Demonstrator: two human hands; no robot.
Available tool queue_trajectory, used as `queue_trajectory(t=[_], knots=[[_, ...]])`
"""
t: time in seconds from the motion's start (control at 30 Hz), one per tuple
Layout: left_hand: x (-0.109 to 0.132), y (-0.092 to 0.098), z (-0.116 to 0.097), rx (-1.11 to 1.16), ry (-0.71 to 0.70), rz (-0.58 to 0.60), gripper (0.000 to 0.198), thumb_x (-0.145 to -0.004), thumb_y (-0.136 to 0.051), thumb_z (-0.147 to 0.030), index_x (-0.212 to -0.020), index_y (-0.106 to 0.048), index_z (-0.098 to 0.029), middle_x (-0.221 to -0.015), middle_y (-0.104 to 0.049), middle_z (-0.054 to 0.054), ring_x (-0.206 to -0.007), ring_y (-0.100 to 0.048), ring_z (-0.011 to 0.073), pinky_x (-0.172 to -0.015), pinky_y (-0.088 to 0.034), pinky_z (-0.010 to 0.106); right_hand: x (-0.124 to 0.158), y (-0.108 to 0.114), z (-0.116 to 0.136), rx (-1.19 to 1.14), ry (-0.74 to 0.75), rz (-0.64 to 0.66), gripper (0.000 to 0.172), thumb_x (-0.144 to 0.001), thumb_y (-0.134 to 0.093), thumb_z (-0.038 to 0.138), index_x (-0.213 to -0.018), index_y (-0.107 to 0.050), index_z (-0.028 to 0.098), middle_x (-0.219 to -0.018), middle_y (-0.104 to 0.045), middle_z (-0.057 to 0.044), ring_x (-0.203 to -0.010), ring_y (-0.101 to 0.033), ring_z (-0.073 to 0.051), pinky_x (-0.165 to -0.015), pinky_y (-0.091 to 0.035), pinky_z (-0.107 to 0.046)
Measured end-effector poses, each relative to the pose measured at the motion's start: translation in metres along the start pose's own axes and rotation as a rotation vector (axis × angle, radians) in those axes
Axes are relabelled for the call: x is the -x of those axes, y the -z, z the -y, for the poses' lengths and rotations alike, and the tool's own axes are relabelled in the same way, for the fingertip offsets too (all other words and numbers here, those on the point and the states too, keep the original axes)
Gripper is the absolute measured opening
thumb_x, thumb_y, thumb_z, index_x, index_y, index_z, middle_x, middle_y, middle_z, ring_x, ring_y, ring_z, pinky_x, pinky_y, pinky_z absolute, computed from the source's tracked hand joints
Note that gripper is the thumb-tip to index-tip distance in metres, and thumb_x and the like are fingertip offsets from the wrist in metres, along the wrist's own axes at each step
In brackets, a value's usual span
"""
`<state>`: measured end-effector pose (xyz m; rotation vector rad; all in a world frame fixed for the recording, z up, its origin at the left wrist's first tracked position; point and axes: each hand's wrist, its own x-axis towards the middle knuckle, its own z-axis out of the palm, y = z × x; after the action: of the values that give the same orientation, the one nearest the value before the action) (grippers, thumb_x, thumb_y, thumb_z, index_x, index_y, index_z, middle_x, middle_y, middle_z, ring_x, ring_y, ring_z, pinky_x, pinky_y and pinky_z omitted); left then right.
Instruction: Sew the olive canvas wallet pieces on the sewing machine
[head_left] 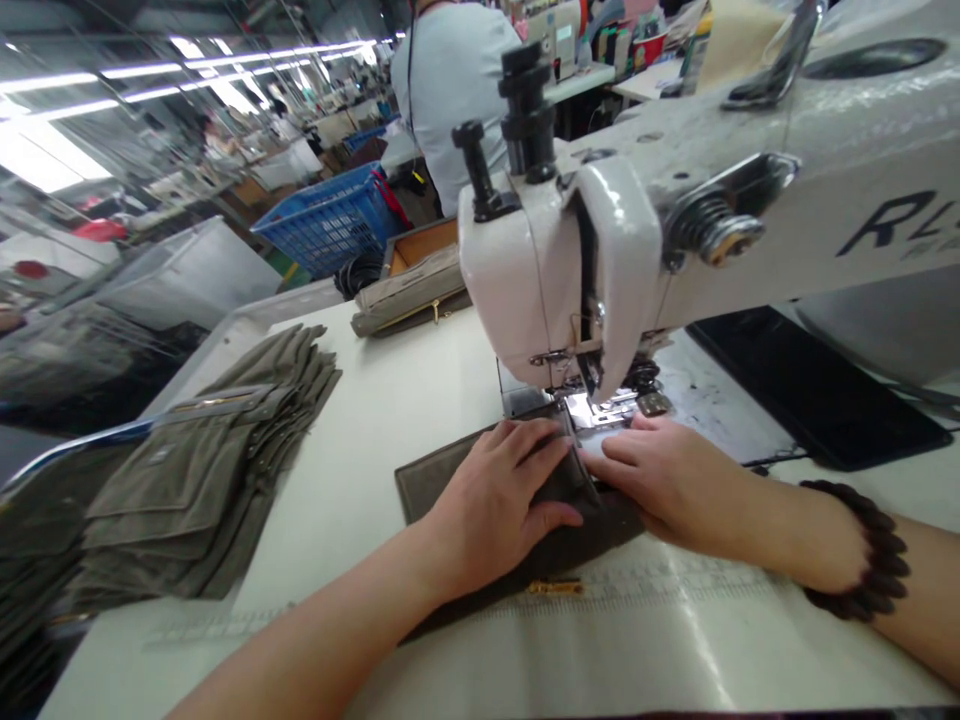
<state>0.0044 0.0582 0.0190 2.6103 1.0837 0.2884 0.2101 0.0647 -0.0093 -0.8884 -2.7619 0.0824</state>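
A dark olive fabric piece [431,478] with stitched edges lies on the table, its far edge at the needle area of a white sewing machine [510,280]. My left hand [495,490] rests flat on this fabric, fingers stretched toward the presser foot and thumb apart. On the other side of the seam, my right hand [679,480] has its fingers curled together, gripping the fabric's right edge beside the lit needle plate [600,410]. A gold zipper pull [555,588] shows at the near side of the fabric. The needle tip is hard to make out.
A stack of olive fabric pieces [172,480] lies at the left. Behind the machine head sits an olive zippered pouch [412,295]. A ruler scale [675,583] runs along the table front. A black panel [817,385] lies right; a blue crate [330,220] and a person [454,90] are beyond.
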Motion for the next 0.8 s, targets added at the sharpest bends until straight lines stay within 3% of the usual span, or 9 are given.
queue_trajectory(t=[0.13,0.37,0.67,0.8], knots=[[-0.003,-0.006,0.004,-0.045,-0.083,0.028,0.047,-0.082,-0.053,-0.042,-0.117,-0.049,-0.011,-0.123,-0.051,0.010,-0.113,-0.043,0.0236,-0.099,-0.037,0.041,0.002,-0.002,0.004,0.053,0.034,0.038,0.008,-0.071,-0.049,0.010,-0.072,-0.053,0.016,-0.060,-0.051,0.000,-0.053,-0.041,-0.015,-0.063,-0.026,-0.033],[-0.001,-0.011,0.006,-0.103,-0.128,0.102,0.045,-0.086,-0.045,-0.043,-0.117,-0.051,-0.011,-0.126,-0.049,0.008,-0.116,-0.041,0.0269,-0.100,-0.035,0.044,0.005,-0.001,0.005,0.025,0.109,0.020,0.012,-0.069,-0.047,0.006,-0.073,-0.053,0.016,-0.058,-0.050,0.001,-0.051,-0.040,-0.014,-0.058,-0.023,-0.031],[-0.012,-0.008,0.022,-0.120,-0.159,0.144,0.043,-0.087,-0.045,-0.039,-0.118,-0.050,-0.010,-0.128,-0.047,0.009,-0.121,-0.038,0.0246,-0.105,-0.029,0.042,0.002,-0.007,0.006,-0.008,-0.028,-0.009,0.022,-0.066,-0.041,0.002,-0.077,-0.055,0.015,-0.057,-0.051,0.000,-0.050,-0.041,-0.016,-0.059,-0.025,-0.031],[-0.015,0.000,0.017,-0.160,-0.148,0.152,0.044,-0.086,-0.048,-0.040,-0.115,-0.052,-0.008,-0.125,-0.048,0.011,-0.118,-0.041,0.0254,-0.102,-0.034,0.040,-0.002,0.008,0.001,-0.084,-0.067,0.086,0.021,-0.069,-0.042,0.003,-0.081,-0.054,0.016,-0.059,-0.054,0.001,-0.053,-0.044,-0.015,-0.060,-0.028,-0.031]])
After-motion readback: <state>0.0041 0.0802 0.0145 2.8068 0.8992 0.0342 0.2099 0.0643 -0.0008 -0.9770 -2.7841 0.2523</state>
